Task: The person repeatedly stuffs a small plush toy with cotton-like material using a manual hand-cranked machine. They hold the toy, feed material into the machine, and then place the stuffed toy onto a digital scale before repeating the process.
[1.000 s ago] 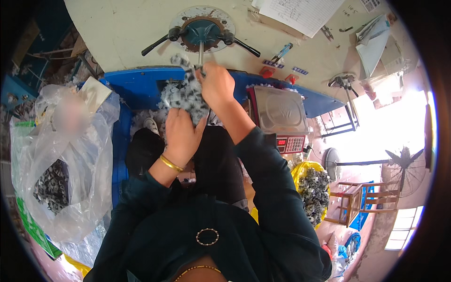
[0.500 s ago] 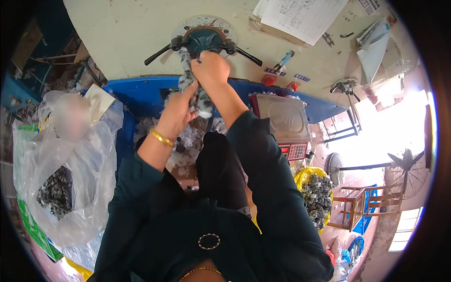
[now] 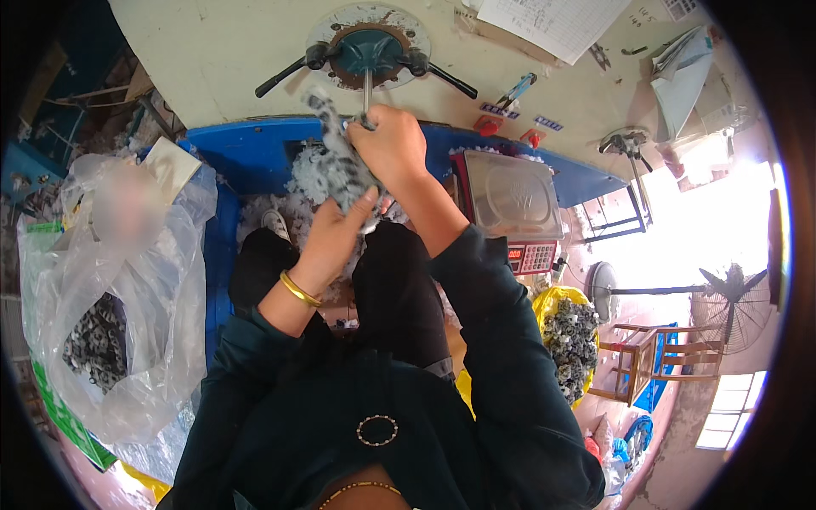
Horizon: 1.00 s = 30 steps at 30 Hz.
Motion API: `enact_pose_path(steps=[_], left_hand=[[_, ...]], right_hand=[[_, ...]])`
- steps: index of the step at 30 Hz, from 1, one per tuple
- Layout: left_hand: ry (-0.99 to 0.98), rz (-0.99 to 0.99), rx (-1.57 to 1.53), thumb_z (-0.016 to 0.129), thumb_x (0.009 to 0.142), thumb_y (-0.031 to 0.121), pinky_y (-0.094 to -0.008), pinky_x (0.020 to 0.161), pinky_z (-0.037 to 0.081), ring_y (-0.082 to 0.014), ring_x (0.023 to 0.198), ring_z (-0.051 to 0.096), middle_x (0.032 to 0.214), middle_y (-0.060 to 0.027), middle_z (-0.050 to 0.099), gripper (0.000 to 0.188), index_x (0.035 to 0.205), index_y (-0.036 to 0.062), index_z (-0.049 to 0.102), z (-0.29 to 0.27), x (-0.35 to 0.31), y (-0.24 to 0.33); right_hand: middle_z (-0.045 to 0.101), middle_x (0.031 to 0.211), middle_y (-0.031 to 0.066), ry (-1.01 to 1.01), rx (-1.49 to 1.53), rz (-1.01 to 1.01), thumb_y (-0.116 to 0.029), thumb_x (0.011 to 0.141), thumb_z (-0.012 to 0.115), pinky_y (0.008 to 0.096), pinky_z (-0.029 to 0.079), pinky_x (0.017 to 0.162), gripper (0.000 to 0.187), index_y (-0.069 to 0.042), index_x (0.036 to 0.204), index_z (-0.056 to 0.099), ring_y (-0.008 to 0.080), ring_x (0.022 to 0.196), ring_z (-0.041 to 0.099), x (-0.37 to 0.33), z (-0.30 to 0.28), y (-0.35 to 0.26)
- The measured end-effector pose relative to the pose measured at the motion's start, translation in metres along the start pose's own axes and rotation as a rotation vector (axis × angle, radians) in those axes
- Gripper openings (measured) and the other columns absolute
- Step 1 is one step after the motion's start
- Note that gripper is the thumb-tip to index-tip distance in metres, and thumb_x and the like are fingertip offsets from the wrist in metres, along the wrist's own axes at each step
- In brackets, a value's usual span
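Note:
Below the green machine head (image 3: pixel 367 55), a grey-and-white plush toy piece (image 3: pixel 338 157) with black spots hangs between my hands, slightly blurred. My right hand (image 3: pixel 393 146) is closed round its upper right side, close to the thin metal nozzle (image 3: pixel 368 89). Whether the nozzle's tip sits inside the plush is hidden by that hand. My left hand (image 3: pixel 334 236), below a gold bangle, grips the plush's lower end between thumb and fingers. The plush's narrow upper end sticks out to the left of the nozzle.
Black handles flank the machine head on the cream table (image 3: pixel 212 51). Loose white stuffing (image 3: pixel 314 174) lies below the blue edge. A scale (image 3: pixel 510 200) stands at right, above a yellow sack (image 3: pixel 568 340) of spotted pieces. Clear plastic bags (image 3: pixel 161 314) are at left.
Both hands and the plush have moved down, toward me, away from the machine head. The metal nozzle now shows. The plush's narrow end has swung left.

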<state>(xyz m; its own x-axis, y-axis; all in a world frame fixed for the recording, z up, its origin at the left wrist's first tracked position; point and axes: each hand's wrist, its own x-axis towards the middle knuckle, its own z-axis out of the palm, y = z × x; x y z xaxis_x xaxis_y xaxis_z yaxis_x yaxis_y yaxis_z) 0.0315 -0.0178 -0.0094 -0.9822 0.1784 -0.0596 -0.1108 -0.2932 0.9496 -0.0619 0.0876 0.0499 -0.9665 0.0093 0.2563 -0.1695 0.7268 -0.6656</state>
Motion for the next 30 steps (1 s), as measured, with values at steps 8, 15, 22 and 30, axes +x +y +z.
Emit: enact_pose_path(steps=[8, 15, 22, 30], left_hand=[[0.017, 0.338, 0.652, 0.061, 0.088, 0.010, -0.0379, 0.076, 0.051, -0.0207, 0.086, 0.066, 0.097, -0.0100, 0.068, 0.019, 0.104, 0.0020, 0.066, -0.027, 0.008, -0.066], [0.044, 0.017, -0.257, 0.059, 0.093, 0.018, -0.0217, 0.077, 0.044, -0.0111, 0.093, 0.062, 0.100, -0.0071, 0.067, 0.019, 0.107, 0.0055, 0.064, -0.064, 0.040, -0.009], [-0.187, -0.168, -0.185, 0.061, 0.094, 0.030, -0.0157, 0.056, 0.039, -0.0017, 0.066, 0.050, 0.077, 0.0028, 0.056, 0.031, 0.113, 0.0065, 0.056, -0.043, 0.056, 0.004], [-0.102, -0.029, -0.292, 0.072, 0.084, 0.011, -0.0263, 0.061, 0.051, -0.0147, 0.072, 0.061, 0.086, -0.0097, 0.060, 0.057, 0.126, 0.0000, 0.035, -0.022, 0.040, -0.017]], right_hand=[[0.047, 0.060, 0.0172, 0.138, 0.247, -0.340, -0.014, 0.073, 0.067, 0.0348, 0.040, 0.051, 0.022, 0.000, 0.066, 0.052, 0.0281, 0.054, 0.035, -0.006, 0.018, 0.048], [0.038, 0.056, 0.0131, 0.017, 0.400, -0.393, -0.007, 0.070, 0.068, 0.0338, 0.033, 0.046, 0.029, -0.001, 0.060, 0.042, 0.0216, 0.050, 0.032, -0.013, -0.001, 0.041], [0.041, 0.060, 0.0055, -0.068, 0.476, -0.423, -0.008, 0.083, 0.066, 0.0330, 0.031, 0.046, 0.021, -0.002, 0.068, 0.052, 0.0151, 0.052, 0.037, -0.012, -0.002, 0.081], [0.059, 0.099, 0.0075, -0.398, 0.642, -0.506, -0.010, 0.095, 0.055, 0.0265, 0.042, 0.083, 0.012, 0.001, 0.094, 0.059, 0.0146, 0.091, 0.053, 0.003, -0.005, 0.116]])
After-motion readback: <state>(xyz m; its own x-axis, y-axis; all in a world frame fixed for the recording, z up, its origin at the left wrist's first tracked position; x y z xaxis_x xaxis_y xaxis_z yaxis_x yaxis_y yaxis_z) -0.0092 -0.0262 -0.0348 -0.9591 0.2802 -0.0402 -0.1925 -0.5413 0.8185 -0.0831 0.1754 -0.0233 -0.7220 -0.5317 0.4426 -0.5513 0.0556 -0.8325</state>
